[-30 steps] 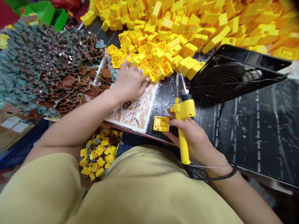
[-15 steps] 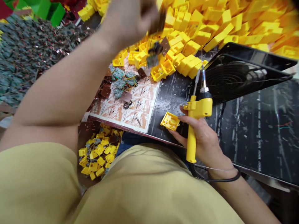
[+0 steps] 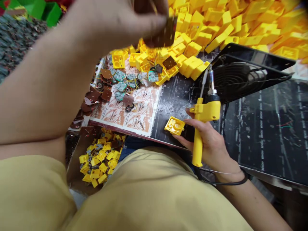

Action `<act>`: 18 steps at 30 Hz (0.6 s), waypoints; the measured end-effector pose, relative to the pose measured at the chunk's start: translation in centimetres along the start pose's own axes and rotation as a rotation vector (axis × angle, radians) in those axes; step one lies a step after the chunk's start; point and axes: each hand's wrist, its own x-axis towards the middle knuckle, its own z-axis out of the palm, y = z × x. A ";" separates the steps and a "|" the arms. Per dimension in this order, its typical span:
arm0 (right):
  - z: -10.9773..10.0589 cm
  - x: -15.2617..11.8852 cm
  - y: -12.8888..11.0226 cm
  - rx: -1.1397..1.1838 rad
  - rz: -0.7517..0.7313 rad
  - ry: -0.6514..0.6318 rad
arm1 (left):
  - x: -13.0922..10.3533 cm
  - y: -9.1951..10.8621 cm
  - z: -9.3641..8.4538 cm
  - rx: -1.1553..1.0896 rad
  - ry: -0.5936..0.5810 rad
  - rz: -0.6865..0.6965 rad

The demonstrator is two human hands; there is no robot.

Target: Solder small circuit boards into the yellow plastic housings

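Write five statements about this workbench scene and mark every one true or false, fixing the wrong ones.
1. The right hand holds a yellow soldering iron. True.
2. The left hand holds a brown circuit board. True.
3. The left hand rests flat on the table. False: the left hand is raised above the table.
4. The small case at the right hand's fingers is green. False: the small case is yellow.
5. A black fan sits on the table. True.

Shows smooth plastic on yellow pistol-shaped soldering iron and square yellow case, glossy finish on black bench, probably matt on blurred brown board.
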 end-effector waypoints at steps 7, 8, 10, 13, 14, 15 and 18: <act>-0.5 -0.3 -0.3 0.043 0.028 0.028 | -9.8 0.7 8.5 0.004 0.180 0.266; -0.4 -0.4 -0.3 0.045 0.018 0.024 | -11.3 0.3 9.5 0.012 0.142 0.327; -0.3 -0.6 -0.2 0.037 -0.017 0.010 | -14.0 -0.4 11.1 0.052 0.042 0.431; 0.0 -0.7 0.1 0.023 -0.072 -0.006 | -16.1 -0.5 11.7 0.051 0.003 0.312; 0.0 -0.7 0.2 0.025 -0.080 -0.009 | -16.2 -0.4 11.6 0.028 0.027 0.220; 0.0 -0.7 0.3 0.030 -0.085 -0.014 | -16.1 -0.2 11.4 0.009 0.057 0.127; -0.4 -0.6 0.2 0.049 -0.088 -0.021 | -15.0 0.4 10.8 0.066 0.043 -0.105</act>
